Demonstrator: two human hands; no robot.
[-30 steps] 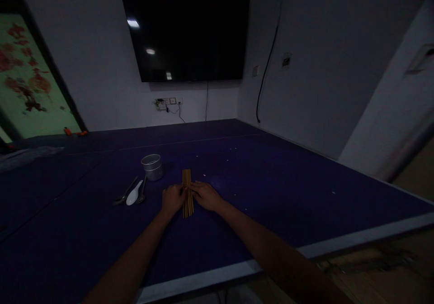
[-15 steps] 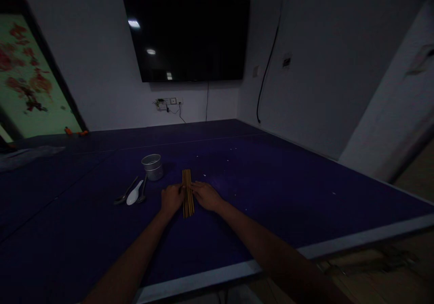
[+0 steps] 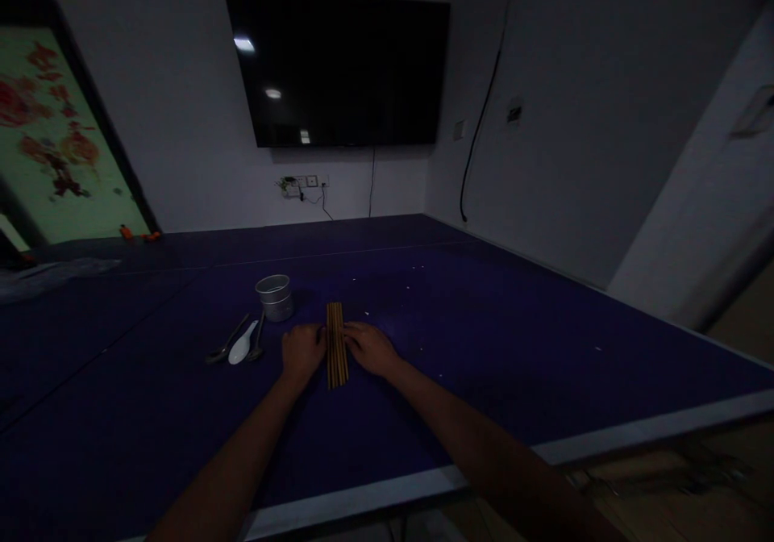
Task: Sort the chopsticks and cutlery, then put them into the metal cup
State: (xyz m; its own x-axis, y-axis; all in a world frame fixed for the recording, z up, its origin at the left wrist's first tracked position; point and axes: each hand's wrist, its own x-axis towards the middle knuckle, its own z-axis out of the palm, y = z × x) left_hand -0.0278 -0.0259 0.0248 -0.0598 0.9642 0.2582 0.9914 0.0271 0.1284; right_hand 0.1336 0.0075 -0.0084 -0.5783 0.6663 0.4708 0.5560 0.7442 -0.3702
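Note:
Several wooden chopsticks (image 3: 336,356) lie side by side on the purple table, pointing away from me. Against their left edge, my left hand (image 3: 302,353) is closed, its fingers curled, with thumb and fingertips at the sticks. My right hand (image 3: 370,348) presses in from the right, fingertips touching the opposite edge. Between them the two hands pinch the row at about its middle. The undersides of my fingers are hidden.
To the left stands a grey metal cup (image 3: 276,300). Beside it lie a white spoon (image 3: 242,345) and two dark metal spoons, one on each side. Small white scraps dot the table (image 3: 484,324). A wall-mounted television (image 3: 344,70) hangs beyond.
My left hand has drawn slightly leftward, baring more of the chopsticks' tops. The right hand keeps its place at their right edge. The whole view has shifted a little.

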